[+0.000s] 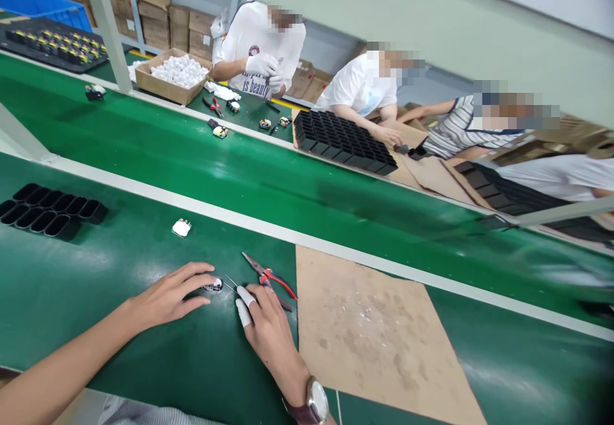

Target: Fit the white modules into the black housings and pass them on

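Between the thumb and fingers of my left hand (175, 294) is a small black case (213, 285) with white material inside, low over the green bench. My right hand (266, 319), with white covers on two fingertips and a watch at the wrist, is closed just to the right of the case. From its fingers a pair of thin metal prongs (231, 283) points toward the case; whether they are tweezers or wires I cannot tell. Red-handled pliers (268, 276) lie right behind my right hand. Farther back sits a small circuit board (181, 227) topped with white.
Several black cases (60, 225) stand in rows at the left. A stained cardboard sheet (378, 322) covers the bench to the right. Beyond a pale rail (230, 212) runs a green conveyor belt (201, 156). Co-workers sit across it, near a black case array (343, 142) and a carton (165, 92).
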`<state>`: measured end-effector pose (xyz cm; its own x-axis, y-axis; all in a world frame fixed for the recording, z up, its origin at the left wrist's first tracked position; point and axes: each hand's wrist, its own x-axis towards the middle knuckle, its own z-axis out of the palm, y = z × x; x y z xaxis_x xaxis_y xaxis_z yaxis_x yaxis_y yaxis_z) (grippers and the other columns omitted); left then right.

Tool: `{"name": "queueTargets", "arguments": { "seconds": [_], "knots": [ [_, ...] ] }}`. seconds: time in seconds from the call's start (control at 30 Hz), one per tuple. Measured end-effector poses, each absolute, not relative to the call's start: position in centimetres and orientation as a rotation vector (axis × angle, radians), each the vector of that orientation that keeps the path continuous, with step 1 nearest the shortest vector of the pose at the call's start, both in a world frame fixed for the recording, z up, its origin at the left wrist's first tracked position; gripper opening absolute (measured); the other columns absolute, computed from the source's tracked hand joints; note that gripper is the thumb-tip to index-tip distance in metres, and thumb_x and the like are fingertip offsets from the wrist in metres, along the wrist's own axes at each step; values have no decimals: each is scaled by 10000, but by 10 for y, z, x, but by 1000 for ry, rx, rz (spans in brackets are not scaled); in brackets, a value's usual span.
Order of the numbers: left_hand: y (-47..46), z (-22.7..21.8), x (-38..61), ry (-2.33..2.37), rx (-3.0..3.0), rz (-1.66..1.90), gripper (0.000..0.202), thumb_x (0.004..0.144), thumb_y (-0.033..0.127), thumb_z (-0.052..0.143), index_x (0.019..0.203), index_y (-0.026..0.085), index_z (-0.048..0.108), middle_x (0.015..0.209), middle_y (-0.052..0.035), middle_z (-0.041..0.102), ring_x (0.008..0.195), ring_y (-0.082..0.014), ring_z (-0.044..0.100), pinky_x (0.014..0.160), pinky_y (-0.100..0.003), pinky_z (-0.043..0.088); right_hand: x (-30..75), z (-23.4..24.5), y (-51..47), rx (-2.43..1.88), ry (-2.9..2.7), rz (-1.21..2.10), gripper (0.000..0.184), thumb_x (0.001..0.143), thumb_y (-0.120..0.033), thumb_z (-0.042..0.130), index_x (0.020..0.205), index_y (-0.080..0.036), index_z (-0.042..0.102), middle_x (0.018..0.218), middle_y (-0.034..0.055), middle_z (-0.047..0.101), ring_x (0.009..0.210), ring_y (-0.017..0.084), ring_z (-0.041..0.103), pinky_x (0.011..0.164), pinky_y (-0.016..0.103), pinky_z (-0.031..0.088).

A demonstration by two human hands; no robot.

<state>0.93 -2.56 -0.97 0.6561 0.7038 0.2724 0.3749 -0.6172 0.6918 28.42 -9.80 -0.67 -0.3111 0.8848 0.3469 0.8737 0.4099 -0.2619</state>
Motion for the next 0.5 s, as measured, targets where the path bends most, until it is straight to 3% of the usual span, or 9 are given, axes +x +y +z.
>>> {"name": "queueTargets", "arguments": {
  "seconds": [0.17, 0.37, 0.5],
  "knots": [
    [-27, -6, 13, 771, 2388, 921, 281, 1034, 119, 585, 1254, 270, 674, 1301, -90, 677, 1105, -203, 731, 947, -314, 612, 279, -13, -91, -1506, -2242, -9, 336, 991, -63, 479, 1265, -146, 654, 1104, 117, 676, 1007, 261, 658, 977, 472, 575],
    [-20, 0, 8, 1066, 2212, 1219, 148, 986, 188, 696, 1114, 251, 734, 1198, -60, 718, 1041, -198, 743, 945, -333, 613, 278, -13, -85, -1505, -2277, 35, 281, 895, 8, 515, 1060, -149, 679, 1053, 103, 646, 936, 237, 624, 906, 412, 564],
    [-13, 7, 6, 1120, 2241, 1239, 124, 978, 214, 710, 1097, 243, 730, 1157, -64, 730, 1004, -197, 749, 915, -341, 624, 283, -6, -83, -1514, -2334, 19, 318, 880, 17, 537, 1115, -150, 671, 1070, 105, 654, 969, 248, 635, 892, 400, 570]
  ]
}}
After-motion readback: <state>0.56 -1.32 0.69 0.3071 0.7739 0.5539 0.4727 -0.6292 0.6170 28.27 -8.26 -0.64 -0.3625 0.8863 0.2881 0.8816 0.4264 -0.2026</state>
